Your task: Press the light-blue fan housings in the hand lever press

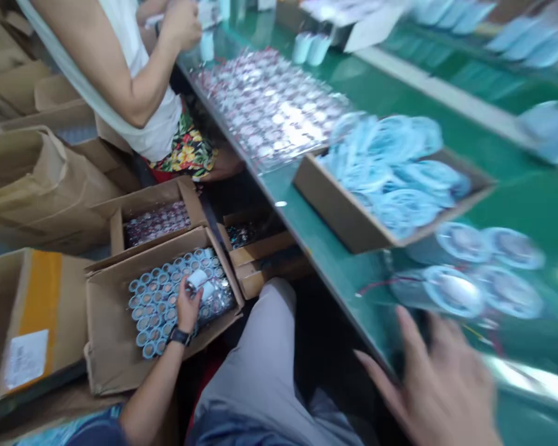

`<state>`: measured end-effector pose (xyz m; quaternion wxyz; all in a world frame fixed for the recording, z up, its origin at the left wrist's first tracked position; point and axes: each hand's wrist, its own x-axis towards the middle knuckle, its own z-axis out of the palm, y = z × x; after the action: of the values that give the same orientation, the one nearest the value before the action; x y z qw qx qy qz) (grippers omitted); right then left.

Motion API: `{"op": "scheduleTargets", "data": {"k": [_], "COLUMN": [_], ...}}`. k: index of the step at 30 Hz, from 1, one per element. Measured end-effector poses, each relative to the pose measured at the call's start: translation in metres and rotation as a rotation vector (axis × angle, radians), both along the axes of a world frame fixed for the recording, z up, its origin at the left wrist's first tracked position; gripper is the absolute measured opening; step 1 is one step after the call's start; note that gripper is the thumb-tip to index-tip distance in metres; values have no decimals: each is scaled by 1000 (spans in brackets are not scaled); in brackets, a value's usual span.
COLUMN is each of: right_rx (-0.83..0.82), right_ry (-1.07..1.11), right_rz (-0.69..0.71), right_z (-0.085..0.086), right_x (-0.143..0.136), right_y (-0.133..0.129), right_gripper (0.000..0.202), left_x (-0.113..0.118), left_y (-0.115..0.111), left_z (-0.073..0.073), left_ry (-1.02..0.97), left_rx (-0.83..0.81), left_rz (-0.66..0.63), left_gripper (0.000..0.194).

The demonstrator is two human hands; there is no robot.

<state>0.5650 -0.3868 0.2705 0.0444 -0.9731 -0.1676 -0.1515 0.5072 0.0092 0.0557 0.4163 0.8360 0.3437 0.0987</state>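
Observation:
My left hand [189, 305], with a dark watch at the wrist, reaches down into a cardboard box on the left. Its fingers are closed on a light blue cylinder [197, 278], which looks like a wrapped battery cell. Rows of upright light blue cylinders [155, 288] with round ends fill the box around it. Over the green bench at lower right, my right hand [446, 378] is spread and blurred, holding nothing. Just beyond its fingertips lie several larger light blue cylinders [451, 291] on their sides, with thin red and yellow wires.
A shallow cardboard tray [344, 210] of light blue rings [395, 161] sits on the green bench [534, 192]. Farther along lies a mat of silvery round parts [274, 105]. A co-worker's arm [144, 93] is at the far left. More cardboard boxes [51, 179] crowd the floor.

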Motion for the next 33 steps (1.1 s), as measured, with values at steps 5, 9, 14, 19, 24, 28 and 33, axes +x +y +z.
{"op": "scheduleTargets", "data": {"k": [5,9,14,19,24,28,33], "right_rx": [419,1076,1378,1357,971,542,357], "right_ry": [14,-152,-296,-247,-96,-9,90], "right_rz": [-90,-378,-516,-508,-330,-265,-465], "right_z": [13,24,39,37,17,11,24], "right_x": [-4,-13,-22,-22,-21,-4,22], "right_y": [-2,-13,-19,-22,-27,-19,12], "right_gripper": [64,59,65,69,91,113,123], "left_x": [33,44,71,100,74,21,-22], "left_y": [-95,-186,-280,-322,-300,-247,-131], "left_z": [153,281,337,330,304,229,94], "left_ry": [-403,-268,-252,-241,-560,-719,8], "left_rx": [-121,94,523,617,599,296,28], "left_rz": [-263,-959,-1320,-1189,-1006,-1024,-495], "left_gripper": [60,49,46,22,33,24,25]}}
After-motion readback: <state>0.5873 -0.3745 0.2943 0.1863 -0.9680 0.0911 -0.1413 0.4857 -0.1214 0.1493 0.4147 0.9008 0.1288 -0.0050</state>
